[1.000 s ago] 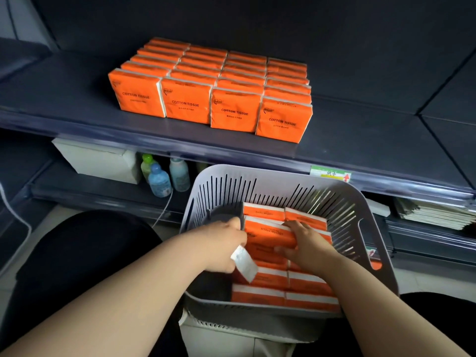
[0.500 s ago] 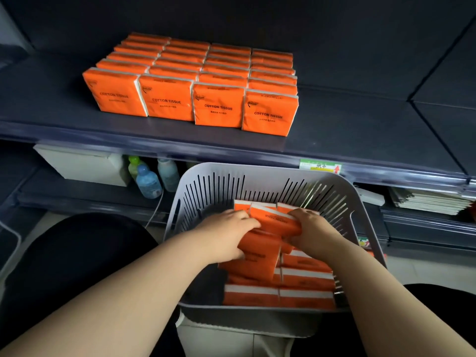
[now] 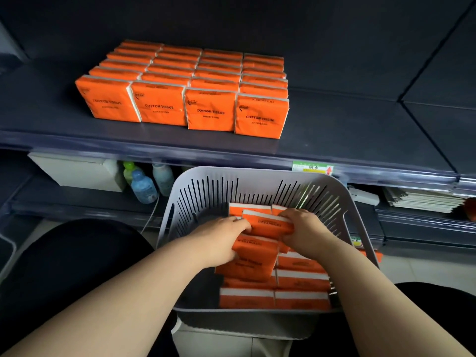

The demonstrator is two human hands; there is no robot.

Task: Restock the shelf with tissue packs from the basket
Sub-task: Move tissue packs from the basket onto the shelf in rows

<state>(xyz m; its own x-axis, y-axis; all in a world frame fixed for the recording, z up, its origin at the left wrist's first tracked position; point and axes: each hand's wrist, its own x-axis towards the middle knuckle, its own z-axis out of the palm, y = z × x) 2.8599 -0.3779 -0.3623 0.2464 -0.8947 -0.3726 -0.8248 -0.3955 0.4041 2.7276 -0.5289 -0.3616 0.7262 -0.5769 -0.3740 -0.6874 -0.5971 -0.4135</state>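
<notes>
Now that left hand (image 3: 219,238) and right hand (image 3: 304,230) had gripped tissue packs (image 3: 268,224) up from the basket (image 3: 257,176), shelf (image 3: 334,130) looked next.

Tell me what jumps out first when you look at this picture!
The bright block of orange tissue packs, standing in four neat lines on the dark shelf at the top, grabs the eye first. Below it, a grey slotted basket holds more orange packs, where the left hand and the right hand are gripping some.
</notes>
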